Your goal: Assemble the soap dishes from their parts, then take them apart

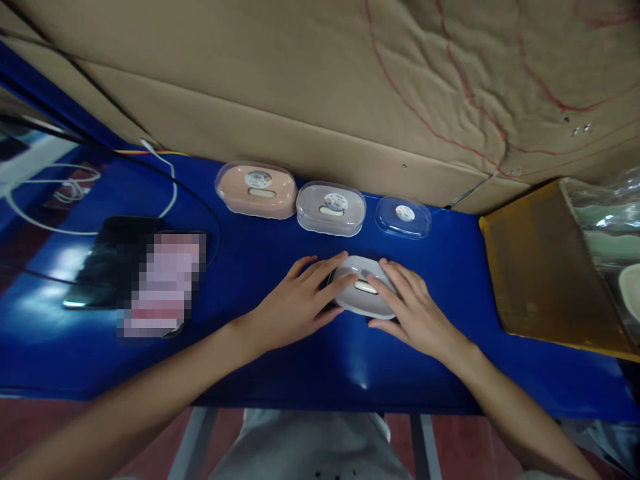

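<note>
A pale grey oval soap dish (376,305) with a small white oblong piece (365,287) in its middle is on the blue table in front of me. From the left side, my left hand (305,297) grips its rim, and one finger reaches over the inside. My right hand (413,300) holds the opposite side, its index finger near the white piece. Fingers cover parts of the rim. Beyond my hands stand a peach soap box (235,190) and a light grey one (310,208), both under clear lids with round stickers. To their right rests a loose clear lid (417,223) with a sticker.
An open cardboard box (540,267) at the right contains plastic-wrapped, pale items (607,245). Two phones lie at the left, a dark one (107,260) partly under another with a blurred screen (165,280). Cables (173,193) run nearby. Brown cardboard (280,87) lines the back.
</note>
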Available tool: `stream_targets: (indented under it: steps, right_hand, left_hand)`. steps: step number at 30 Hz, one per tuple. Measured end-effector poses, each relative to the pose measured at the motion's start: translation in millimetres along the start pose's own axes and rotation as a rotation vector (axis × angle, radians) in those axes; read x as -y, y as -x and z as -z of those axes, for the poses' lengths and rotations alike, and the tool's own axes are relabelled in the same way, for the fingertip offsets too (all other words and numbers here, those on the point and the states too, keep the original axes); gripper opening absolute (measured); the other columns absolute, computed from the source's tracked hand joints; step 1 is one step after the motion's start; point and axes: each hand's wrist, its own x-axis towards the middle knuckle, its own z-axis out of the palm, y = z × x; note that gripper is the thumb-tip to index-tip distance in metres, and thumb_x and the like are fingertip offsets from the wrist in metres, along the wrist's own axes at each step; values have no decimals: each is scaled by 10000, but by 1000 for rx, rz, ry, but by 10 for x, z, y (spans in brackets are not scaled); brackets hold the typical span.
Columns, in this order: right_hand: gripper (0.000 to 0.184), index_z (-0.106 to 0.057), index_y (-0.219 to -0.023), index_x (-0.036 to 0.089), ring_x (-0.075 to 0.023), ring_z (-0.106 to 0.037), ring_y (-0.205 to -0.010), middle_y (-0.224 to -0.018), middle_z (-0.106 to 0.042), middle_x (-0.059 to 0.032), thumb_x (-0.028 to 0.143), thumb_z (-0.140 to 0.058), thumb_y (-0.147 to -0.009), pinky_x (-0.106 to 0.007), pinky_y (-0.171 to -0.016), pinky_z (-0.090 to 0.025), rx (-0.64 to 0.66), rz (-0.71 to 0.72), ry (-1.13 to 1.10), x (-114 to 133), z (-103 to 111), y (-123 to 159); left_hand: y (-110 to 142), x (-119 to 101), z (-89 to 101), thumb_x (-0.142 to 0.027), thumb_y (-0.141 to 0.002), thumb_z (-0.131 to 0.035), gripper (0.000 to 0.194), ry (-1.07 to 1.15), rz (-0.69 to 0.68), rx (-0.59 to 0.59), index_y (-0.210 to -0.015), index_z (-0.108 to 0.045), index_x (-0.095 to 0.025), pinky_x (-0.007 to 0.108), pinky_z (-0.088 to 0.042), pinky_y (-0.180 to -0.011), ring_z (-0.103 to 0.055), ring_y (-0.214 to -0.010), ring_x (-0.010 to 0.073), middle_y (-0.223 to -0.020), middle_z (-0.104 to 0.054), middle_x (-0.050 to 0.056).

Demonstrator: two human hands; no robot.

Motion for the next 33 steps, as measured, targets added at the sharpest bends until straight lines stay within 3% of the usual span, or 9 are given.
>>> stream_targets:
  steps: [4,8,10,12,14,18,20,24,33]
  right_hand:
    - [810,-178,-1753,303,-367,-317,-1639,-1797,-287,-169,598,-521,-1082,-617,-1251,-376,-7,-17,-129,-239,24,-34]
    - [697,-193,-1746,308,-366,-257,-1663,-1801,-282,-160,546,-406,-1126,-672,-1271,-282,-144,-308,-40,-648,8,-93]
    - [684,-253,-1729,291,-385,-290,-1645,-1766,-355,-175,542,-426,-1118,-698,-1268,-246,-158,-382,34,-776,-5,-93]
    - [659,-376,-1676,284,-392,-421,-1564,-1659,-499,-185,557,-501,-1089,-681,-1250,-276,-192,-387,72,-813,-13,-72]
    - [681,-461,-1615,278,-400,-484,-1502,-1583,-544,-194,596,-610,-1032,-659,-1223,-321,-253,-388,75,-790,-18,-47]
    - [806,-397,-1641,278,-429,-397,-1574,-1679,-427,-218,646,-673,-979,-687,-1212,-346,-246,-432,-7,-758,-31,-32]
    - [783,-400,-1638,279,-404,-443,-1553,-1647,-484,-207,613,-679,-987,-666,-1217,-382,-265,-424,-74,-766,-28,-32]
    - [776,-411,-1629,267,-381,-483,-1530,-1617,-517,-199,550,-720,-977,-629,-1231,-425,-343,-272,-201,-664,25,-13]
    - [920,-290,-1717,346,-407,-476,-1534,-1686,-455,-163,506,-780,-955,-625,-1189,-490,-114,9,-248,-114,51,-10]
  left_hand:
    - [0,10,9,-341,-1048,-684,508,8,16,4,-1505,-528,-182,613,-466,-1189,-564,-1468,375,-1653,-484,245]
    - [4,1,30,-361,-1022,-724,422,13,49,0,-1400,-611,-209,616,-457,-1203,-603,-1424,369,-1603,-551,203]
    - [7,-7,43,-349,-1010,-738,422,13,63,-14,-1394,-623,-220,618,-463,-1200,-603,-1423,372,-1587,-566,195]
    - [9,-13,57,-332,-1000,-747,425,7,64,-26,-1390,-629,-211,627,-469,-1193,-604,-1420,382,-1577,-573,203]
    - [10,-18,70,-327,-998,-748,427,5,60,-28,-1389,-633,-201,637,-466,-1194,-606,-1416,389,-1573,-575,212]
    - [20,-31,85,-349,-1002,-735,444,30,56,-22,-1407,-625,-203,636,-467,-1195,-609,-1413,393,-1579,-571,211]
    - [29,-40,86,-342,-1013,-720,475,34,63,-22,-1449,-587,-209,612,-480,-1186,-611,-1415,379,-1588,-569,203]
    - [32,-47,75,-335,-1006,-738,634,87,116,-24,-1555,-447,-209,584,-482,-1184,-628,-1401,352,-1585,-587,185]
    - [7,-100,33,-347,-989,-778,874,326,216,-25,-1674,-238,-291,534,-505,-1174,-619,-1419,321,-1559,-612,134]
